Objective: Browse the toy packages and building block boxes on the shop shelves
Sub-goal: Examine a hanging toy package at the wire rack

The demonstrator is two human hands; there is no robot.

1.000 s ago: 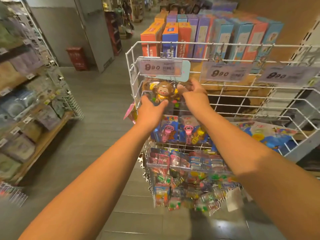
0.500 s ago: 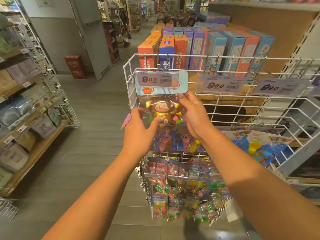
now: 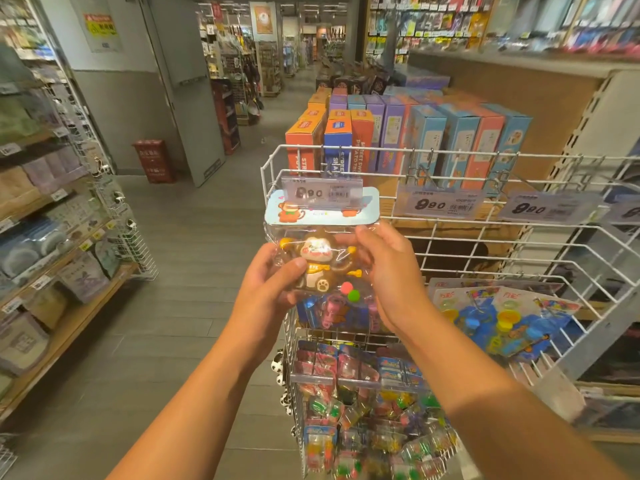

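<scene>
— Both hands, left hand (image 3: pixel 268 289) and right hand (image 3: pixel 391 271), are pinching the monkey toy package (image 3: pixel 320 251), pulling it nearer than before.
— Wire rack (image 3: pixel 450 237) is hugging its far edge; open aisle floor (image 3: pixel 180 271) is lying leftward.

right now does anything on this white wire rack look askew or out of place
Nothing looks damaged or spilled. The only item off its peg line is the clear monkey toy packet with a pale blue header card, tilted because the left hand and right hand hold it.

Red bin (image 3: pixel 153 161) stands beside grey pillar (image 3: pixel 180 88).
</scene>
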